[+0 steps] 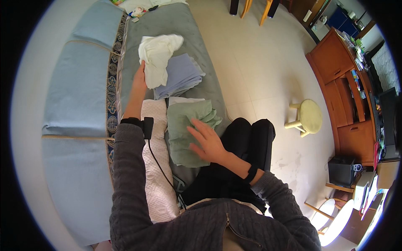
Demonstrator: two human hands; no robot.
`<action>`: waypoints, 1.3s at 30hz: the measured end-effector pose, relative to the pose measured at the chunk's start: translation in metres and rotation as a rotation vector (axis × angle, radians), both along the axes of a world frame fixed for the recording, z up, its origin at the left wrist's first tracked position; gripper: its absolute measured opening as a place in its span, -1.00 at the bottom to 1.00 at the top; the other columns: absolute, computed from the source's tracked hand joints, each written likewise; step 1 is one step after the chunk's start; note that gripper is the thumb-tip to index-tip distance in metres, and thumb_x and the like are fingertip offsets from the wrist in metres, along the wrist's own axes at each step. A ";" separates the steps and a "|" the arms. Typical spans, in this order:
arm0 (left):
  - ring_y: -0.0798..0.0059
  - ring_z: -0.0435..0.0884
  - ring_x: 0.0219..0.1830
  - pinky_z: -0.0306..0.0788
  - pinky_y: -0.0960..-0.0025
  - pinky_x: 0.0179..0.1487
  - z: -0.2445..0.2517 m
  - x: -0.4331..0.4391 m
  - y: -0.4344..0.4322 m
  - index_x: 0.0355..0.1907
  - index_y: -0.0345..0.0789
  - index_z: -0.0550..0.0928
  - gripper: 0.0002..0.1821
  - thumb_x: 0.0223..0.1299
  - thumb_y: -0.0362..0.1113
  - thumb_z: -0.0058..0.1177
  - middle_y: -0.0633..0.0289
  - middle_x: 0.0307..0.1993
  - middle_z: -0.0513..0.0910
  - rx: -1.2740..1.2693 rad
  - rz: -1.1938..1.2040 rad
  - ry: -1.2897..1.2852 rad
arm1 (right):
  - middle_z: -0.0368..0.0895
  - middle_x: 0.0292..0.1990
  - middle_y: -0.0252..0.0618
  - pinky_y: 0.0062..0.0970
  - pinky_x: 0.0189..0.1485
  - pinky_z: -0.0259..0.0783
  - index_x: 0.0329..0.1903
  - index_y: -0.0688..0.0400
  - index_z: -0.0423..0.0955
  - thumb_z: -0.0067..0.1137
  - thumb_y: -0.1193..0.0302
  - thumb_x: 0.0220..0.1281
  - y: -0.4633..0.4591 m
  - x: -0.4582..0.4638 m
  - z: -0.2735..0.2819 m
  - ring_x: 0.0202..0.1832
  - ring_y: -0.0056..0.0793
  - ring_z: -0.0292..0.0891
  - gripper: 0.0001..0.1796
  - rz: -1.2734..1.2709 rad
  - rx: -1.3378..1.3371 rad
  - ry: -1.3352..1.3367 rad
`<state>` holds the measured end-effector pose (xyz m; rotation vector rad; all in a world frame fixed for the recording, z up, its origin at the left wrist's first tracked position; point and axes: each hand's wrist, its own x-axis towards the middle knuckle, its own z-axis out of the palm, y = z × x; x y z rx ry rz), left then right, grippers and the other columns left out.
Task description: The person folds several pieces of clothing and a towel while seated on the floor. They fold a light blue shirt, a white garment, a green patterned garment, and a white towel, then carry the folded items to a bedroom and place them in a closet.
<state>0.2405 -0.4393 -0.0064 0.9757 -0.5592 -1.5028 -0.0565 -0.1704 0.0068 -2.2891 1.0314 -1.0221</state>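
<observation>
My left hand (pixel 140 75) grips the edge of a white cloth (pixel 157 56), lifted over the far part of the seat beside a pile of folded blue-lavender cloth (pixel 182 73). My right hand (pixel 207 142) has its fingers spread over a folded pale green cloth (pixel 183 135) and holds nothing; whether it touches the cloth I cannot tell. A white cloth edge (pixel 185 100) shows just beyond the green one. To the left of the green cloth lies a long pink quilted textile (pixel 155 175), with a black cable from my left wristband crossing it.
Blue back cushions (pixel 75 88) line the left side of the grey-green seat (pixel 163 18). Small items, including a toy (pixel 137 12), lie at its far end. A hanger (pixel 179 183) shows near my lap. On the right are a round yellow stool (pixel 310 116) and a wooden desk (pixel 333 59).
</observation>
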 end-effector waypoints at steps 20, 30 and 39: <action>0.01 0.00 0.45 -0.03 -0.22 0.34 -0.035 -0.171 0.285 0.22 -0.50 0.33 -0.22 0.06 0.01 0.15 -0.19 0.40 0.04 -0.607 -0.109 -1.865 | 0.26 0.22 0.17 -0.28 0.22 0.24 0.32 0.27 0.15 0.08 0.32 0.27 -0.013 -0.020 -0.025 0.24 -0.01 0.26 -0.38 -0.205 0.596 -0.347; -0.16 0.13 0.37 0.18 -0.06 0.31 -0.060 -0.118 0.301 0.24 -0.50 0.31 -0.17 -0.03 -0.03 0.23 -0.27 0.34 0.14 -0.285 -0.279 -1.610 | 0.10 0.33 0.19 -0.02 0.30 0.07 0.37 -0.06 0.20 0.04 0.14 0.27 -0.031 0.038 -0.064 0.32 0.16 0.09 -0.38 0.041 0.098 0.195; 0.03 0.57 -0.04 0.43 0.16 0.01 -0.079 0.101 0.410 -0.08 -0.47 0.53 -0.39 -0.01 0.02 0.25 -0.13 -0.12 0.60 0.488 0.122 -1.730 | 0.11 0.32 0.21 -0.01 0.31 0.06 0.38 -0.01 0.18 0.18 0.11 0.16 -0.042 0.015 -0.082 0.34 0.14 0.09 -0.26 0.079 0.074 0.238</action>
